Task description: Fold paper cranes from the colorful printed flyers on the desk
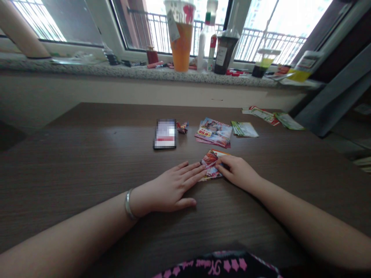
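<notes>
Colourful printed leaflets (211,165) lie on the brown table in front of me, partly covered by both hands. My left hand (181,183) rests flat on the table with its fingers stretched out, the tips touching the left edge of the leaflets. A silver bangle circles that wrist. From the other side my right hand (236,170) pinches the right part of the leaflets between thumb and curled fingers. Just beyond is a stack of blue and red flyers (214,132) marked 89.9.
Farther right are a fan of greenish papers (245,129) and more folded papers (265,115). A phone (165,134) with a blurred screen lies beside a small crumpled wrapper (182,127). Along the windowsill (130,72) stand a tall orange drink cup (182,46), bottles and a dark cup (224,54).
</notes>
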